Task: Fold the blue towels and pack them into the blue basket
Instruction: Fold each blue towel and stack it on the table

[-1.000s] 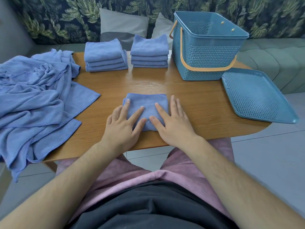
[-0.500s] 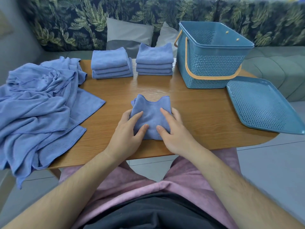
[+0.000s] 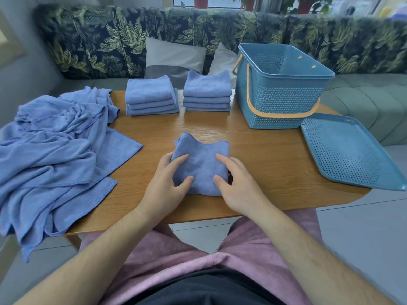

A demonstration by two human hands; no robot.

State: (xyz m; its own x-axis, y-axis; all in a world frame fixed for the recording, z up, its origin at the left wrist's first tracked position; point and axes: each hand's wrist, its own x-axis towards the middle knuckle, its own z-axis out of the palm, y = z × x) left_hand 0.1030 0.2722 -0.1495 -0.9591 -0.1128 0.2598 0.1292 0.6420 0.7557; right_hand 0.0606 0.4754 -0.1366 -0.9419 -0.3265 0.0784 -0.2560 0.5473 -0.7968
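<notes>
A folded towel (image 3: 201, 164) lay near the front edge of the wooden surface (image 3: 264, 161), about midway along it, and both hands were on it. The left grip (image 3: 167, 188) grasped the towel's left side, with the thumb (image 3: 187, 180) and forefinger pressed on top and the other fingers tucked round the edge. The right grip (image 3: 240, 188) grasped the right side in the same way, its thumb (image 3: 217, 179) lying on the cloth near the front hem. The towel's two far corners stood up slightly from the wood, and a dark shadow showed under its right edge.

Along the back edge stood two stacks of folded towels, the left stack (image 3: 150, 95) and the right stack (image 3: 207, 91), just beside each other and each several layers high. At the back right corner sat the blue basket (image 3: 282, 102), upright, with perforated walls and an orange handle (image 3: 284, 115) folded down against its side; no towel showed inside it. Its perforated lid (image 3: 345, 150) lay flat at the right edge, just beside the basket and jutting past the rim of the surface. A heap of unfolded towels (image 3: 50, 150) covered the left end and hung over the left and front edges.

Behind the surface ran a sofa (image 3: 110, 40) with a leaf-print back, and two pale cushions (image 3: 174, 56) leaned on it behind the stacks. The person wore pink shorts (image 3: 242, 249), and a tiled floor (image 3: 352, 227) showed below.
</notes>
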